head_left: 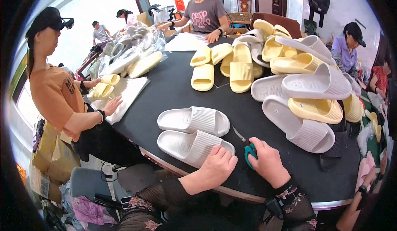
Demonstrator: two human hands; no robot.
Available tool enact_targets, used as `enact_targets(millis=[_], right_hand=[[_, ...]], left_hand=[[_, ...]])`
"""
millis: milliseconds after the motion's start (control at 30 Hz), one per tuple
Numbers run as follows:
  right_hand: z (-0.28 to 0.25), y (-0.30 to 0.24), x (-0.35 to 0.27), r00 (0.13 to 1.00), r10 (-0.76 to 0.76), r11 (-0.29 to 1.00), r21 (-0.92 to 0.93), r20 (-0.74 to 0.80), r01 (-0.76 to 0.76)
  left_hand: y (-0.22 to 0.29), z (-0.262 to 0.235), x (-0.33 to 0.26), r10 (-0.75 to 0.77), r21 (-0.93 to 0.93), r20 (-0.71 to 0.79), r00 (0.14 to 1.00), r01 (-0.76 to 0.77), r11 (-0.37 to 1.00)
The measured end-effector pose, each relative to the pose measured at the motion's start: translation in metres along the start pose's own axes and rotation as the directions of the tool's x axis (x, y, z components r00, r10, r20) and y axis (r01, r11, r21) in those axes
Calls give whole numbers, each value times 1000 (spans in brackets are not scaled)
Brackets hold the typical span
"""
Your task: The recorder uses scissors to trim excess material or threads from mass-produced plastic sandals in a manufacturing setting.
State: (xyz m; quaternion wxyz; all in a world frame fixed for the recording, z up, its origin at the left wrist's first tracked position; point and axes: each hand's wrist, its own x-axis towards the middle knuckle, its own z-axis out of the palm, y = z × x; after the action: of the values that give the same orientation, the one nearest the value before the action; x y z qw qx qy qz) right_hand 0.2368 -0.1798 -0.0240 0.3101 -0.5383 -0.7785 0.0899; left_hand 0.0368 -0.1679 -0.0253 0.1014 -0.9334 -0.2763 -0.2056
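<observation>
Left to right: a neighbouring worker's hand (111,105) presses white sheets (126,93); two white slides (193,120) lie paired on the black table (165,86). The left hand (218,165) rests with fingers curled on the nearer white slide (191,147), pinning its heel end. The right hand (266,161) is closed around teal-handled scissors (248,148), blades pointing up-left, just beside that slide (blade gap too small to judge). Risk, as a judgement: blades so near could nick the foam or left fingers.
</observation>
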Motion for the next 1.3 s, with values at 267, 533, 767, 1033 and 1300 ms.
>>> enact_targets(millis=[267,533,767,1033,1300], right_hand=[[0,0,-4,1000,26,999,35,-8,-26],[10,9,0,998,-19,1000,-3,-58,19],[14,5,5,998,40,999,13,-45,-39],[18,6,2,994,112,994,8,5,-112],[19,2,1,985,170,985,35,15,-171]], left_hand=[[10,-44,-2,-144,-567,-66,987,82,820],[-22,-124,-44,-628,-960,-123,768,69,272],[-75,-157,-114,-703,-794,-395,592,166,585],[-97,-134,-207,-927,-712,-303,221,594,375],[-111,-54,-288,-984,-710,-141,109,681,177]])
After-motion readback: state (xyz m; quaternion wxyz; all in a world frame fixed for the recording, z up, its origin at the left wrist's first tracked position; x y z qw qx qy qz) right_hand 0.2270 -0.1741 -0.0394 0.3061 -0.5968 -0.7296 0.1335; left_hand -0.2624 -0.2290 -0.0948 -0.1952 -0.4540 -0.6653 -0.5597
